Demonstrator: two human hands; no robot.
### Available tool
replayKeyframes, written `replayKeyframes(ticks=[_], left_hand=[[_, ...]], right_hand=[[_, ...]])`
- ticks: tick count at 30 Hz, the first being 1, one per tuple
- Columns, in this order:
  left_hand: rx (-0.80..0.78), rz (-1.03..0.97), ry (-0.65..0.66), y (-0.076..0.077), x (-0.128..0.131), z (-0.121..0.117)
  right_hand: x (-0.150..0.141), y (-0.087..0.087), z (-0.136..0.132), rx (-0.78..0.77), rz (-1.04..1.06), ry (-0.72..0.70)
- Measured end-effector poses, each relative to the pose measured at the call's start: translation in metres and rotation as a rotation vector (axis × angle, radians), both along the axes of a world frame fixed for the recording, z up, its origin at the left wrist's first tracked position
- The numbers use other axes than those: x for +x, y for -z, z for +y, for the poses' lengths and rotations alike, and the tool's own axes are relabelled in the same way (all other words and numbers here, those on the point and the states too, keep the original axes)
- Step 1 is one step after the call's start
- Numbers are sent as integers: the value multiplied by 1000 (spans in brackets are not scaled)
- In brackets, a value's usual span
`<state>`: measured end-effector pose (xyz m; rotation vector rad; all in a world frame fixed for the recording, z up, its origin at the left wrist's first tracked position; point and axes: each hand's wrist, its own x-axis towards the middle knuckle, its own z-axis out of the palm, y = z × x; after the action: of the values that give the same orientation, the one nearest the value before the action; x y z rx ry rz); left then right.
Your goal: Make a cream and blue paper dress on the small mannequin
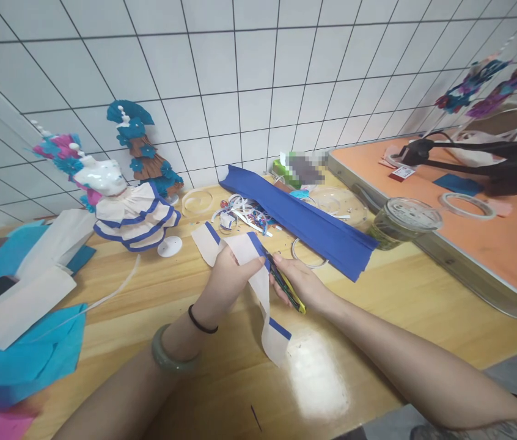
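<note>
White paper strip with blue edging (241, 246), one: over mid-bench (222, 385), a loose end trailing toward the front edge. Left hand (227, 280): pinching the strip. Right hand (303, 282): wrapped round a yellow-and-black tool (291, 293), tip at the strip. Blue sheet (302, 223): toward the back edge. Skirted figurine (137, 218): near the back edge, leftward.

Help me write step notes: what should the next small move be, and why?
Probably work the yellow-and-black tool slightly along the blue edging: the right hand holds it with its tip close to that edging, while the left hand pinches the pale strip nearby.
</note>
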<state>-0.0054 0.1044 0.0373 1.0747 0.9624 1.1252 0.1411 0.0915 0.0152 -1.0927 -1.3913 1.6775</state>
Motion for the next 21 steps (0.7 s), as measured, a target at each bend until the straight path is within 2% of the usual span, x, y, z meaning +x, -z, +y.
replayKeyframes(ticks=[10,21], left_hand=[[-7,6,-2,3,2,-2],[-23,5,-20,2,4,-3]], right_hand=[[-4,-11,-1,58,-85,20],[-4,-9,-3,73,-121,42]])
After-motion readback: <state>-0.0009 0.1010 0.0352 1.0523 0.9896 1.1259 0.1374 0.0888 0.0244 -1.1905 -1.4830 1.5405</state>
